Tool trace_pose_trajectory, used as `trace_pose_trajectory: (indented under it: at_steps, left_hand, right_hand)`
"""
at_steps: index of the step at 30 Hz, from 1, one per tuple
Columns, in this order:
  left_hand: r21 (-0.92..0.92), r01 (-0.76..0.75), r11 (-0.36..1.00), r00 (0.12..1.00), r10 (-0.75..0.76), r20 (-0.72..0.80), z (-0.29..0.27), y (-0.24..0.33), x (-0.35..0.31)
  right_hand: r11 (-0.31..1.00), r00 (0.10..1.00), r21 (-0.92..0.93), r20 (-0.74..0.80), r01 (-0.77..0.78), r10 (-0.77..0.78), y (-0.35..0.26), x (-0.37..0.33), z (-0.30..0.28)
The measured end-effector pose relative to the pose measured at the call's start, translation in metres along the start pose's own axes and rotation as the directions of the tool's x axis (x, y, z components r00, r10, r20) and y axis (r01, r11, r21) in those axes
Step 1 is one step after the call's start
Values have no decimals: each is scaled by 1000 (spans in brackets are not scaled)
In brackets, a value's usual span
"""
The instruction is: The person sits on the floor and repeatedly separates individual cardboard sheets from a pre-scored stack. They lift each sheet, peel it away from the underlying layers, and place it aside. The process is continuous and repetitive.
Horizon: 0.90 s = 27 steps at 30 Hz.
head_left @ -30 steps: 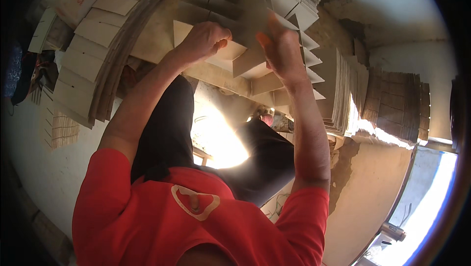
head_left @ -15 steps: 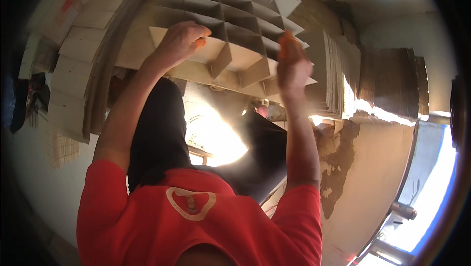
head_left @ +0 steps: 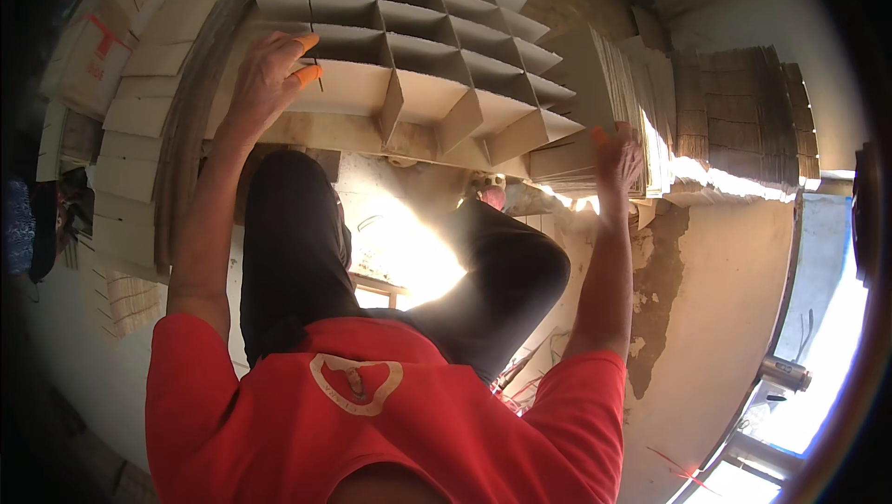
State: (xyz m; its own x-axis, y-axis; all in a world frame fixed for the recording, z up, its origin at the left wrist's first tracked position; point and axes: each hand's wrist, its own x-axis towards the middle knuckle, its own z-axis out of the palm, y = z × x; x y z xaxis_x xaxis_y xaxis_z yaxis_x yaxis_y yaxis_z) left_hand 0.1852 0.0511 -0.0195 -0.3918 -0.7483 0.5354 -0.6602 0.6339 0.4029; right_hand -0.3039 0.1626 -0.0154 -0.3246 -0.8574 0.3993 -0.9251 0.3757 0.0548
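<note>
- Cardboard divider grid (head_left: 423,56), standing on edge over a pale ledge (head_left: 353,137), centre of the scene, beyond the person's knees
- Done, judging by how the pieces lie: at least four long strips run left to right, and three cross strips (head_left: 460,123) pass through them, forming rows of open cells
- Left undone, as far as can be judged: slits at the left end of the long strips show no cross strip seated in them, so the left column appears unfilled; the far rows are partly cut off
- Left hand (head_left: 263,81), at the near left corner of the grid; the grid extends to its right and far side; its orange-tipped fingers (head_left: 307,74) stand a narrow gap apart beside a slit, and whether they grip the strip cannot be told
- Right hand (head_left: 621,168), apart from the grid, which lies to its left; it is at the near side of a stack of cardboard sheets (head_left: 609,86); its fingers are blurred, so whether it holds a sheet cannot be told
- Slotted cardboard pieces (head_left: 139,123), heaped left of the grid; further bundles (head_left: 739,104) stand at far right
</note>
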Motion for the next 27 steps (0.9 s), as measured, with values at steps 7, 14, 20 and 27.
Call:
trace_pose_trajectory:
  at_steps: [7, 14, 20, 27]
  left_hand:
    - [59, 2, 998, 1000, -4, 30, -3, -3, -4]
    - [23, 34, 999, 999, -34, 13, -12, -5, -8]
    - [-155, 148, 977, 988, -153, -22, -14, -14, -13]
    - [-536, 404, 741, 912, -372, 173, -6, -14, -15]
  right_hand:
    - [985, 985, -48, 38, -166, 168, -6, 9, -6]
    - [867, 932, 430, -132, -252, 337, -28, 14, -48]
    - [744, 890, 667, -356, 30, 284, -96, 33, -126]
    - [510, 931, 785, -349, 351, -104, -200, 30, -147]
